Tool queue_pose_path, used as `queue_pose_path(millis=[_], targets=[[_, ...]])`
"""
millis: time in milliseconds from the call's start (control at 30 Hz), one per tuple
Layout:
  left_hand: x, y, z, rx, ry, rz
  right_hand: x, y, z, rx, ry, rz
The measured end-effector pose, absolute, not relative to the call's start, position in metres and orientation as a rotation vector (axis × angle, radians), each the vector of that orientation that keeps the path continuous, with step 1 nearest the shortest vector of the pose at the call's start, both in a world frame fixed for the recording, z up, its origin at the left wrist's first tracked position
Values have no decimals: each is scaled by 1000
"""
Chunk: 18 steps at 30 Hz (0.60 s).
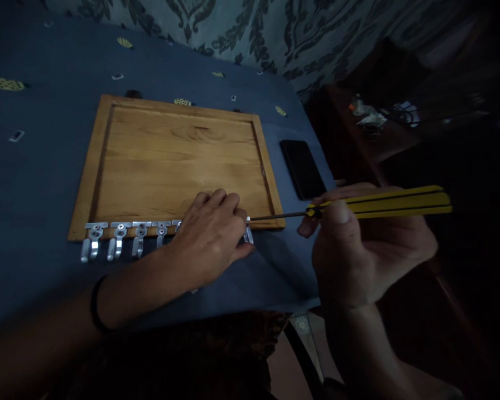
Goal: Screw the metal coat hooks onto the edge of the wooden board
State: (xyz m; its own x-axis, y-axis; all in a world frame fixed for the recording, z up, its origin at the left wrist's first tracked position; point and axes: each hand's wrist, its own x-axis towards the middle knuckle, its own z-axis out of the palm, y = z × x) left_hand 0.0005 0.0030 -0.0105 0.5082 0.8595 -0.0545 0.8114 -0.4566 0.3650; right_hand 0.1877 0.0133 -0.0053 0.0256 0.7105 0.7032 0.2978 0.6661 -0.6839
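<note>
Right hand (366,255) closed round a yellow screwdriver (383,204), thumb pressed along the handle near the shaft; handle points right, shaft runs left, tip ends by the left hand's fingers at the board's near right part, exact contact can't be told. Left hand (210,239) palm down over the board's near edge, fingers bent, covering part of the hook row; can't tell if it grips a hook beneath. Black band (95,305) on left wrist. Metal hooks (139,233) in a row along the near edge, prongs jutting toward the person: four clear left of the hand, a fifth partly covered, another peeking out at its right. Wooden board (179,161), raised rim, lies flat on blue patterned cloth (45,183). Black phone (303,169) lies right of the board, apart from it. Beyond: patterned wall covering (241,33); small clutter (370,116) far right, dim.
</note>
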Motion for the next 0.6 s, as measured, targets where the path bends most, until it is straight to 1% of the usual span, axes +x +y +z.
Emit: queue_pose_path(millis=[600], targets=[[0,2,-11,2421,1397,191,191,6,-11,-988,-1631,456]])
